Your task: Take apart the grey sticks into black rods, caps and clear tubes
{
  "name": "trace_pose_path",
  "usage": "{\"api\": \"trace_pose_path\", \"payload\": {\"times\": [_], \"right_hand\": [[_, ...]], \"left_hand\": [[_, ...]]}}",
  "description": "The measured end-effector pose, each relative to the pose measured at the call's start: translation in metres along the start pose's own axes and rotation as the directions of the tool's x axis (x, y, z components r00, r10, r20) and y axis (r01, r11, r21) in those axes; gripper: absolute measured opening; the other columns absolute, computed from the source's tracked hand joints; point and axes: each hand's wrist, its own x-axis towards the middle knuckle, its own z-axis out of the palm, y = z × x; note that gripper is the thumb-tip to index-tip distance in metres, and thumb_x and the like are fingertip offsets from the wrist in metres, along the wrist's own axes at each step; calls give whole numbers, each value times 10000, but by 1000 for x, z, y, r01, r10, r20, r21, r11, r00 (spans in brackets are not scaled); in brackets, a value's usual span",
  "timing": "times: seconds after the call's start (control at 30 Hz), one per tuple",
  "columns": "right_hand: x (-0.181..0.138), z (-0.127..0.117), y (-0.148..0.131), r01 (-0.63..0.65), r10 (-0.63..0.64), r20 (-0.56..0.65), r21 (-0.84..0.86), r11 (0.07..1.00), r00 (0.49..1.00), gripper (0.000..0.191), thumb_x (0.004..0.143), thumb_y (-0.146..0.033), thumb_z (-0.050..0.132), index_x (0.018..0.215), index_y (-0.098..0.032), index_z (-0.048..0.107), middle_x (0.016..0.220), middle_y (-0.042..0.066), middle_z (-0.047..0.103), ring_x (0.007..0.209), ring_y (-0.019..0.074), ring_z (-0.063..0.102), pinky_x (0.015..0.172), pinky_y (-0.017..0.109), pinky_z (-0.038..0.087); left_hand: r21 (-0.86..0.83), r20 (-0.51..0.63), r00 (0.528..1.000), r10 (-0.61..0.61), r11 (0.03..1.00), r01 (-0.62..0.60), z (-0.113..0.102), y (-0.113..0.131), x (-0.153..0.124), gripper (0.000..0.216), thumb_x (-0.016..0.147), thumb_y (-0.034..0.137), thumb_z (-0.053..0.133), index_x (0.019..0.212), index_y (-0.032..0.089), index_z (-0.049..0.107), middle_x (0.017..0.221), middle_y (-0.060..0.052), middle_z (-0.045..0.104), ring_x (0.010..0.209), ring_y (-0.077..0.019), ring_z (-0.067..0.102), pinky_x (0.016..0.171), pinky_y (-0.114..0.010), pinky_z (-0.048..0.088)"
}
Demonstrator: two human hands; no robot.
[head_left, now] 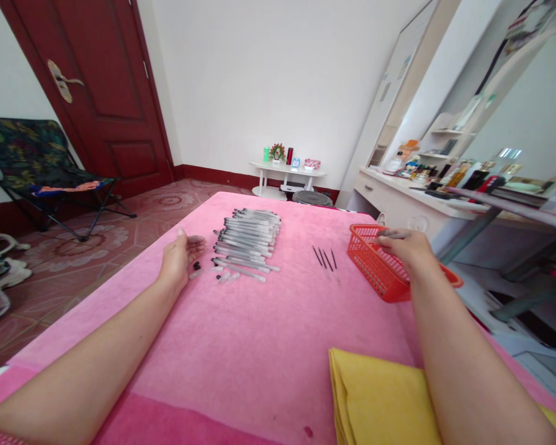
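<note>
My left hand (181,254) rests palm up on the pink cloth (241,346), fingers loosely apart and holding nothing. Small black caps (197,266) and clear pen parts (226,276) lie just beside it. A pile of grey pens (249,237) lies to its right. My right hand (405,245) is over the red plastic basket (380,264), its fingers closed on a grey pen (393,234) at the basket's rim. Three thin black refills (324,258) lie between the pile and the basket.
A folded yellow cloth (375,402) lies at the near right. A white dresser (408,204) crowded with bottles stands to the right. Behind are a small white table (287,173), a folding chair (37,167) and a dark red door (97,80).
</note>
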Motion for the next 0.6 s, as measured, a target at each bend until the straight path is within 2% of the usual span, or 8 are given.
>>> {"api": "trace_pose_path", "payload": {"times": [0.13, 0.3, 0.4, 0.47, 0.53, 0.6], "right_hand": [[-13, -3, -20, -187, 196, 142, -73, 980, 970, 300, 613, -203, 666, 888, -81, 672, 789, 91, 671, 617, 138, 585, 610, 249, 454], [-27, -13, -47, -155, 202, 237, -204, 967, 950, 381, 650, -245, 651, 997, -85, 652, 833, 107, 678, 663, 159, 589, 637, 269, 431], [-30, -15, -63, -43, 98, 188, -276, 960, 977, 355, 674, -253, 621, 992, -99, 656, 840, 111, 677, 700, 180, 597, 659, 291, 430], [-34, -9, -74, 69, -28, 183, -218, 973, 983, 319, 683, -279, 609, 947, -111, 668, 858, 110, 676, 746, 193, 605, 689, 301, 437], [-43, 4, -87, 189, -165, 246, -76, 979, 955, 277, 685, -283, 603, 901, -124, 674, 880, 102, 677, 795, 199, 611, 731, 306, 445], [-59, 23, -99, 271, -285, 351, 89, 958, 892, 227, 694, -255, 588, 867, -137, 674, 893, 93, 678, 827, 197, 616, 766, 309, 452]], "left_hand": [[-2, 11, 1000, 1, 1000, -1, -1, -2, 2, 456, 768, 523, 435, 706, 108, 611, 709, -89, 647, 634, -158, 608, 597, -267, 487], [12, 16, 1000, 12, 1000, -12, -1, -2, 1, 476, 778, 537, 408, 707, 109, 606, 689, -91, 644, 625, -159, 611, 593, -269, 487], [32, 26, 1000, 8, 999, -8, 0, -1, -2, 491, 785, 545, 387, 711, 108, 599, 674, -95, 642, 608, -166, 617, 574, -275, 490], [36, 39, 999, -29, 999, 27, 1, 0, -5, 502, 792, 549, 369, 710, 108, 595, 660, -96, 638, 586, -173, 620, 556, -286, 493], [37, 43, 995, -89, 996, 87, 3, 1, -8, 512, 801, 550, 348, 699, 109, 587, 650, -98, 636, 564, -176, 620, 540, -295, 494], [38, 45, 989, -141, 990, 139, 4, 3, -11, 521, 809, 550, 329, 685, 110, 578, 650, -103, 637, 547, -174, 619, 527, -294, 492]]}}
